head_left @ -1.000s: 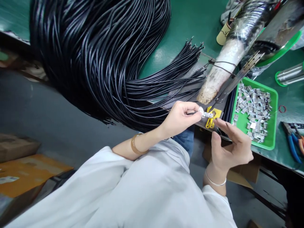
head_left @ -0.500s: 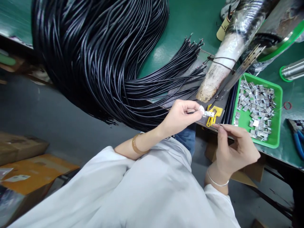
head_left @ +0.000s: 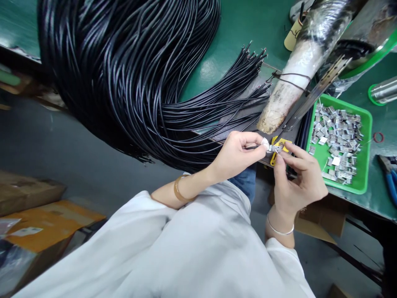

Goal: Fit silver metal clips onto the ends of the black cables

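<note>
My left hand pinches the end of a black cable, with something white wrapped on a fingertip. A small silvery metal connector sticks out past those fingers. My right hand has come up to the connector, its thumb and index finger closed around a thin object too small to name. Just behind the connector lies a yellow piece at the table edge, partly hidden by the fingers. A large bundle of black cables spreads over the table to the left.
A green tray of small metal connectors stands at the right. Over the work spot slants a white, film-wrapped tube. Blue-handled pliers and a red ring lie farther right. Cardboard boxes stand on the floor.
My right hand has moved left and slightly up, so its fingertips now meet the connector. My left hand has stayed nearly still, holding the cable end.
</note>
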{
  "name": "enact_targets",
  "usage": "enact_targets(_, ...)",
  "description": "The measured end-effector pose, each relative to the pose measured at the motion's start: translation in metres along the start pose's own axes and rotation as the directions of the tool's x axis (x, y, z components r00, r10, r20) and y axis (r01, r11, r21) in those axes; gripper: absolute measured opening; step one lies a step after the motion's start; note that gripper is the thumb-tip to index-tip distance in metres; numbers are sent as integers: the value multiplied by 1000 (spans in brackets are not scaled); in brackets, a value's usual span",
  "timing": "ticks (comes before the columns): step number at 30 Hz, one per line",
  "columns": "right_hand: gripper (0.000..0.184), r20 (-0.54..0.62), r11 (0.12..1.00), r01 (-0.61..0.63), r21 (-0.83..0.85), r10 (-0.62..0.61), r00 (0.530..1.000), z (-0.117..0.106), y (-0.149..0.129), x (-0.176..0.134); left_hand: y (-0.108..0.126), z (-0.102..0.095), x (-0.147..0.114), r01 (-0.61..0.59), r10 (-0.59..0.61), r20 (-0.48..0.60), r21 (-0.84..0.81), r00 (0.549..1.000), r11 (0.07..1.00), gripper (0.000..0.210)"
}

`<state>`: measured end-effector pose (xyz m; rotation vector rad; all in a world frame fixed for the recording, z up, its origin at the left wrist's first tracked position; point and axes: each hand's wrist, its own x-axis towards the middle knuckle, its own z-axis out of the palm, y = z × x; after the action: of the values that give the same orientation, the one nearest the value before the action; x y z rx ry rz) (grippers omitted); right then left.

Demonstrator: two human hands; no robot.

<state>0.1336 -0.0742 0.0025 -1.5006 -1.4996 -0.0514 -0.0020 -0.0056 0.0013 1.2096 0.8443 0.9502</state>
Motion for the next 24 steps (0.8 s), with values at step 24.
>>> enact_targets(24,18,90,995,94,-25,-92,992,-4,-2,-1,-4,-1,-2,-10,10,-1,131,1000,991,20)
